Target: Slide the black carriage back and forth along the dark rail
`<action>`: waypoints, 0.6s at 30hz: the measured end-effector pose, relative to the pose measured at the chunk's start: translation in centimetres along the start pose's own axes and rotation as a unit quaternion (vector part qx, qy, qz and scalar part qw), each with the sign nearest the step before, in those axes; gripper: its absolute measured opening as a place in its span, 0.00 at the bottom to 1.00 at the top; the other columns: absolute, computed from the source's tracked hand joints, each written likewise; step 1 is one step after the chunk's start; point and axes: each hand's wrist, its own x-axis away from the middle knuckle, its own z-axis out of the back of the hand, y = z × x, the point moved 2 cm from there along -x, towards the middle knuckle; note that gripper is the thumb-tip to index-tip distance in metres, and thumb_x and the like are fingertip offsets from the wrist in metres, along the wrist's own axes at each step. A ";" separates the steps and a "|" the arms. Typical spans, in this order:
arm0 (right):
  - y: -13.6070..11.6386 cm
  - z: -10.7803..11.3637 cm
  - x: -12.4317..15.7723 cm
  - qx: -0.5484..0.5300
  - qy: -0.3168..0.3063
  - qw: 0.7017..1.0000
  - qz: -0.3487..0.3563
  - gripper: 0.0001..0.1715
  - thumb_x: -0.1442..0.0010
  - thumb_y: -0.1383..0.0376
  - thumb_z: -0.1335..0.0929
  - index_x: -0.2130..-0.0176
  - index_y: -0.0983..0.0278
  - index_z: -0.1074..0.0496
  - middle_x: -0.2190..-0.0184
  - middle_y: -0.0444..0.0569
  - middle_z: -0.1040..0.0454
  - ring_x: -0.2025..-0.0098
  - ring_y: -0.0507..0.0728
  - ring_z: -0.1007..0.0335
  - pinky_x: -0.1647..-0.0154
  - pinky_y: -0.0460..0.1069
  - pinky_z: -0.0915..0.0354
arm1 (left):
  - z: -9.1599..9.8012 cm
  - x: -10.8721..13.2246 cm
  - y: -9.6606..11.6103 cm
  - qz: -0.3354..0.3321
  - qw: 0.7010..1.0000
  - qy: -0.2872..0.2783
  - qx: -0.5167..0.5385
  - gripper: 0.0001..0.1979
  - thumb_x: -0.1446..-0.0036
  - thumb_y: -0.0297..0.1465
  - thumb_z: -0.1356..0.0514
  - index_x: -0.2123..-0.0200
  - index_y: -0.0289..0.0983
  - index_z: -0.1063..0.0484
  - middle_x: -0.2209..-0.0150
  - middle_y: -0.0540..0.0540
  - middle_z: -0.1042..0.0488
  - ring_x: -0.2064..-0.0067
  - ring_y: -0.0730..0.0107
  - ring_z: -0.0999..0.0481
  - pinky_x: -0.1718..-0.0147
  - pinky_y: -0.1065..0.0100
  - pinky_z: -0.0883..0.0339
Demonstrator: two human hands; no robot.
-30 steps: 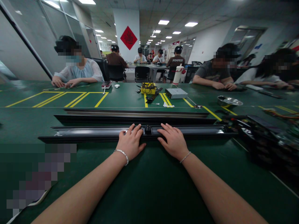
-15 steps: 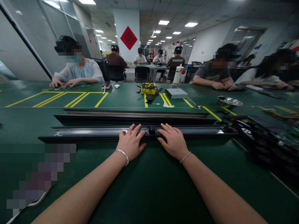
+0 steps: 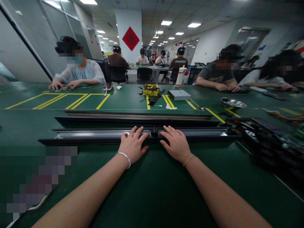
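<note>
A long black channel-shaped rail (image 3: 83,135) with a shiny inner surface lies across the green table in front of me. Near its middle sits a small black block (image 3: 154,131). My left hand (image 3: 133,144) rests on the rail just left of the block, fingers spread. To the right of the block, my right hand (image 3: 175,142) lies on the rail in the same way, its fingers apart. Both palms face down. Parallel behind this rail is a second long dark rail (image 3: 133,120).
Farther back are a yellow box (image 3: 151,90) with black cables, a grey metal box (image 3: 179,95) and a steel bowl (image 3: 233,102). Dark equipment (image 3: 273,142) crowds the right side near the rail's end. Co-workers sit across the green table (image 3: 166,190).
</note>
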 end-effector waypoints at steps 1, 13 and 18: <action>0.0 0.1 0.0 0.001 -0.002 1.000 0.000 0.20 0.42 0.56 0.40 0.51 0.55 0.35 0.43 0.48 0.40 0.42 0.60 0.48 0.47 0.57 0.49 | 0.0 0.0 0.0 0.002 1.000 -0.002 0.001 0.24 0.48 0.43 0.48 0.47 0.49 0.42 0.38 0.47 0.49 0.39 0.51 0.54 0.52 0.46 0.48; 0.0 0.1 0.1 -0.010 0.003 1.000 -0.002 0.18 0.42 0.56 0.39 0.53 0.55 0.34 0.44 0.49 0.40 0.42 0.60 0.48 0.48 0.58 0.49 | 0.0 0.0 0.0 -0.004 1.000 0.002 -0.003 0.24 0.48 0.43 0.47 0.47 0.50 0.42 0.38 0.47 0.49 0.39 0.52 0.53 0.53 0.46 0.47; -0.1 0.1 0.0 -0.022 0.003 1.000 -0.003 0.18 0.43 0.56 0.39 0.52 0.54 0.35 0.44 0.49 0.39 0.42 0.61 0.47 0.48 0.58 0.49 | -0.1 -0.1 -0.1 -0.001 1.000 0.001 0.001 0.24 0.48 0.43 0.47 0.46 0.51 0.43 0.38 0.47 0.49 0.39 0.52 0.54 0.53 0.47 0.47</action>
